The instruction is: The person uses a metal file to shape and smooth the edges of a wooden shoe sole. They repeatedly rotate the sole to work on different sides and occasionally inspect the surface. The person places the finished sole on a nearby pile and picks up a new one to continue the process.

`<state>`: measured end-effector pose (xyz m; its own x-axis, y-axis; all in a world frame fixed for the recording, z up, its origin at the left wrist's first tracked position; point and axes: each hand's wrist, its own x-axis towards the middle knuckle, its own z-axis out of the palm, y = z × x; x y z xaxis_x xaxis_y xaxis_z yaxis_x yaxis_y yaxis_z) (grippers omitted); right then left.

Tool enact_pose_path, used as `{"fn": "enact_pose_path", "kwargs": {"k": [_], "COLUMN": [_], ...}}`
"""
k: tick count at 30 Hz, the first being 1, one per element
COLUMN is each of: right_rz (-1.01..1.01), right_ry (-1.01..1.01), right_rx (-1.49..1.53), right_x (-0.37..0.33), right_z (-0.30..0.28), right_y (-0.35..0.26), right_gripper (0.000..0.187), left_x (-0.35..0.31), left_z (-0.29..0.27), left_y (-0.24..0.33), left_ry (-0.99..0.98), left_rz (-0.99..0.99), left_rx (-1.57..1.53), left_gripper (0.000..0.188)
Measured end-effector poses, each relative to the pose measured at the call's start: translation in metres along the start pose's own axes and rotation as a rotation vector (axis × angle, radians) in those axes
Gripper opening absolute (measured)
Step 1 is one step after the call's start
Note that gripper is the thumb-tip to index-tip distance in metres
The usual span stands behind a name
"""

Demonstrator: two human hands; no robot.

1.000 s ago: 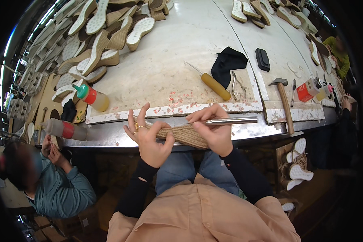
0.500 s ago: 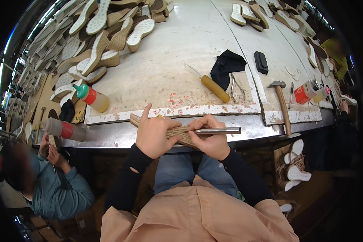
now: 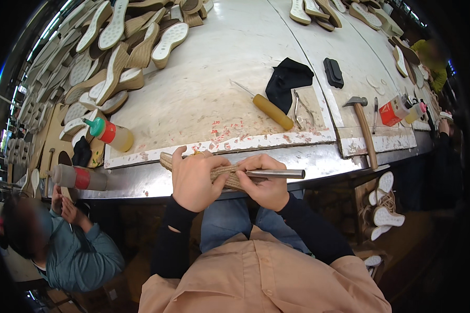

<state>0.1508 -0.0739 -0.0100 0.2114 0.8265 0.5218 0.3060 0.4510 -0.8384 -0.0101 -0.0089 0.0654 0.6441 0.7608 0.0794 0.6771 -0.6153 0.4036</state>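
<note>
Your left hand (image 3: 196,182) grips the braided sole (image 3: 231,181), fingers curled over it and thumb pressed to its near side. The sole sits slantwise in front of you, at the metal table edge (image 3: 324,159). Your right hand (image 3: 266,182) pinches a metal rod (image 3: 284,173), fingertips close against the sole; the rod's working end is hidden by the fingers. Beyond, on the board (image 3: 188,122): yellow-handled awl (image 3: 273,111) beside a black cloth (image 3: 284,83). Hammer (image 3: 368,133) to your right, green-capped bottle (image 3: 112,134) to your left.
</note>
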Motion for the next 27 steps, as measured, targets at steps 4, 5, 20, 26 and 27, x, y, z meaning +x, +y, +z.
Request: {"fn": "enact_pose_path", "kwargs": {"k": [4, 5, 20, 26, 27], "right_rz": [0.100, 0.116, 0.167, 0.075, 0.092], "right_ry": [0.020, 0.026, 0.076, 0.030, 0.036], "right_rx": [-0.047, -0.066, 0.009, -0.156, -0.098], "right_x": [0.000, 0.001, 0.004, 0.005, 0.006], "right_z": [0.001, 0.001, 0.003, 0.005, 0.003], "right_y": [-0.008, -0.010, -0.012, -0.011, -0.010], "right_gripper": [0.016, 0.016, 0.015, 0.020, 0.020], "left_x": [0.002, 0.003, 0.007, 0.007, 0.007], "left_z": [0.003, 0.003, 0.003, 0.002, 0.002], "left_y": [0.002, 0.002, 0.001, 0.002, 0.002], "left_ry": [0.016, 0.014, -0.010, -0.012, -0.015], "left_rz": [-0.062, -0.073, -0.102, -0.094, -0.095], "left_rx": [-0.038, -0.039, -0.011, -0.020, -0.017], "left_gripper": [0.012, 0.011, 0.009, 0.009, 0.009]}}
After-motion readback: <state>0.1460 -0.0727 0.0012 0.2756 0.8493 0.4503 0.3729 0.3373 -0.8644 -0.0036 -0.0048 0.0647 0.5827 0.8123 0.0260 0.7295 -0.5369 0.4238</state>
